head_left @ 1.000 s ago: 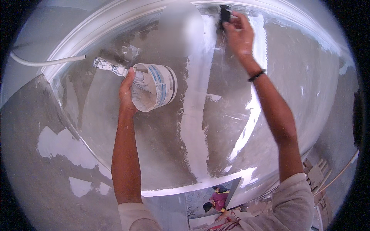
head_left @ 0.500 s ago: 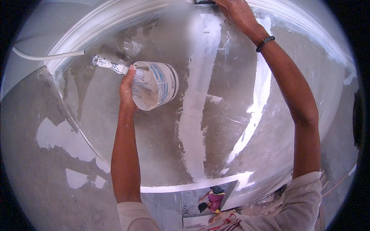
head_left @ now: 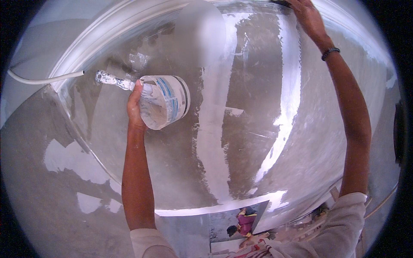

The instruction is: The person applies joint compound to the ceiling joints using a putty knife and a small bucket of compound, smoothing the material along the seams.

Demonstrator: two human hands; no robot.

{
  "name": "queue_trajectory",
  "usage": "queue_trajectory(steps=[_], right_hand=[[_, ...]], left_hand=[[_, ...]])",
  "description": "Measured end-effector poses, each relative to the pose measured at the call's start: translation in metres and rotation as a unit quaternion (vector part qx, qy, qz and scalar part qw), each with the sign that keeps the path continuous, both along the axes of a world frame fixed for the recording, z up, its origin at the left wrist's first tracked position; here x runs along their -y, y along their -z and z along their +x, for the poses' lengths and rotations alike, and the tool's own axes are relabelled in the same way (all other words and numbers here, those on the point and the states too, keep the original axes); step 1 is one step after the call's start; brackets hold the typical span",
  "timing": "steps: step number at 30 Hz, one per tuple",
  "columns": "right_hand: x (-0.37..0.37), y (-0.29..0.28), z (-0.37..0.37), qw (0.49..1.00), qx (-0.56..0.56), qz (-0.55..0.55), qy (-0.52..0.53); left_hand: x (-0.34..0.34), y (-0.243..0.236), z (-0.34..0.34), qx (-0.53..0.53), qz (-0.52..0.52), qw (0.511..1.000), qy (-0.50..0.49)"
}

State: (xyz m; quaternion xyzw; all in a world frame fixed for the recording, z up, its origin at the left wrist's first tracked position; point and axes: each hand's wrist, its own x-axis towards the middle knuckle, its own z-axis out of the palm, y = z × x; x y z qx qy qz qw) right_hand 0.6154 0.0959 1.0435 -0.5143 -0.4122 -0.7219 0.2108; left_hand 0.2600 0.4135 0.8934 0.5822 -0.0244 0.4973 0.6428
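My left hand [head_left: 135,107] grips a white plastic bucket [head_left: 175,99] with blue stripes, its mouth tilted toward the left. The thumb lies over the rim and also presses on a putty-smeared scraper [head_left: 115,81], whose handle sticks out to the left while its blade end rests inside the bucket. Whitish residue coats the bucket's inner wall. Raised at the top right, my right hand [head_left: 307,19] holds a dark, flat-edged tool [head_left: 282,3] against the top of the wall, below the moulding. The frame's edge cuts off part of that tool, so its kind is unclear.
The grey wall [head_left: 172,163] carries white putty bands [head_left: 211,142], beneath a white cornice [head_left: 86,38]. A pale conduit [head_left: 47,80] juts out at left. Far below, a person in a maroon top [head_left: 246,222] is near planks. A blurred patch hides part of the upper wall.
My right hand has slid rightward along the top of the wall with the dark tool. The bucket in my left hand has shifted slightly left and down in view.
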Motion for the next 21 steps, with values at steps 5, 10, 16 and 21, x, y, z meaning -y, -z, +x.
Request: queue_trajectory(steps=[5, 10, 16, 21], right_hand=[[0.01, 0.019, 0.003, 0.999, -0.016, 0.018, -0.039], [-0.034, 0.018, -0.047, 0.991, 0.042, -0.059, -0.116], [-0.074, -0.005, -0.078, 0.98, 0.093, -0.098, -0.146], [-0.074, -0.012, -0.072, 0.984, 0.088, -0.092, -0.124]], left_hand=[[0.002, 0.0, 0.001, 0.006, 0.008, 1.0, -0.007], [0.0, 0.002, -0.001, 0.006, -0.006, 1.0, -0.004], [0.002, 0.002, 0.003, 0.01, 0.009, 1.0, -0.011], [-0.002, 0.002, 0.005, 0.013, -0.017, 1.0, -0.002]])
